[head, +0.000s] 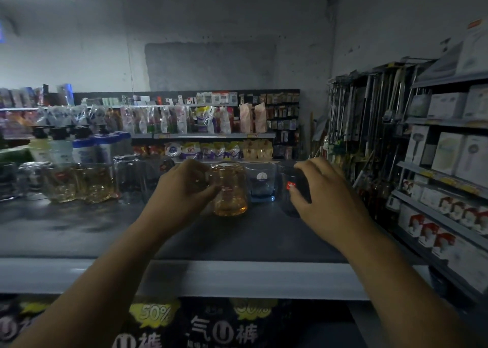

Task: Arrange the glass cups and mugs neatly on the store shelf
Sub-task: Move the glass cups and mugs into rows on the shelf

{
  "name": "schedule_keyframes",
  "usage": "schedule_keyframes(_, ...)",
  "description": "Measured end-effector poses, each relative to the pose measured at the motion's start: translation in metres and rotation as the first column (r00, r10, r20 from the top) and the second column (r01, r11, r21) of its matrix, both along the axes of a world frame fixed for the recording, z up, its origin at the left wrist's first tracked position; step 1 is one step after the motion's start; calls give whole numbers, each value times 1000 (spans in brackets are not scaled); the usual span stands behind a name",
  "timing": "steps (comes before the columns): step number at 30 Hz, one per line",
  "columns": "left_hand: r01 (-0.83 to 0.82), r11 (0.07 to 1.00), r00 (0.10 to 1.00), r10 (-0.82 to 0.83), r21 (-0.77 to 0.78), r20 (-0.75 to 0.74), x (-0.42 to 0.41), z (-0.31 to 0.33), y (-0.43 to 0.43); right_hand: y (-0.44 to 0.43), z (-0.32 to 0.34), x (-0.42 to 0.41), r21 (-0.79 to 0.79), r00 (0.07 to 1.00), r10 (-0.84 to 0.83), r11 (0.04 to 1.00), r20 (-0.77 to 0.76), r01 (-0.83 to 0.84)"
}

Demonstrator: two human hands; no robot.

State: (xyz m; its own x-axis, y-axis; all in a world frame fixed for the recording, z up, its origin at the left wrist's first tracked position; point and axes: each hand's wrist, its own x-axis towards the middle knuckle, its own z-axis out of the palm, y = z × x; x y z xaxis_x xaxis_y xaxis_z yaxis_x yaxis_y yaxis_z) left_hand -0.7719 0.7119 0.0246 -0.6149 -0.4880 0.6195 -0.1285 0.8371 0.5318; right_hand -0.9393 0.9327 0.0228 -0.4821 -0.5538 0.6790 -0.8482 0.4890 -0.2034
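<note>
Head view, dim store aisle. Dark shelf (105,229) top runs across the frame, pale front edge near the viewer.

- Left hand (184,186): fingers curled tight against the left side of an amber glass mug (231,192), gripping it there. Whether a handle is inside the grip cannot be told. Mug stands upright on the shelf, centre of frame, small sticker low on its wall.
- Right hand (326,189): fingers wrapped over and round a smoky glass (289,189) with a red sticker, thumb on the near side. Glass stands at the right end of the shelf.
- Blue tumbler (261,182): upright between the mug and the smoky glass, set slightly further back, just beside both. White label on its front.
- Amber glasses (79,182): cluster at the left, packed together, well apart from the mug.
- Clear glasses (132,176): just right of the amber cluster; edges blurred, count unclear.
- Pump bottles (60,147) behind the left cluster.
- Right side: boxed goods (449,147) on grey racks, hanging metal utensils (369,110) beside them.
- Below the shelf edge: dark packaging (224,332) printed "50%".
</note>
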Motion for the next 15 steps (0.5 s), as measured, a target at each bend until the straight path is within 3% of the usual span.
schedule_keyframes(4, 67, 994, 998, -66, -83, 9, 46, 5, -1, -25, 16, 52, 19, 994, 101, 995, -32, -100)
schedule_keyframes(8, 12, 983, 1000, -9, -182, 20, 114, 3, -39, -73, 23, 122, 18, 977, 214, 977, -2, -214)
schedule_keyframes(15, -157, 981, 987, 152, -115, -51, 301, -4, -140, -206, 26, 269, 24, 925, 373, 926, 74, -376)
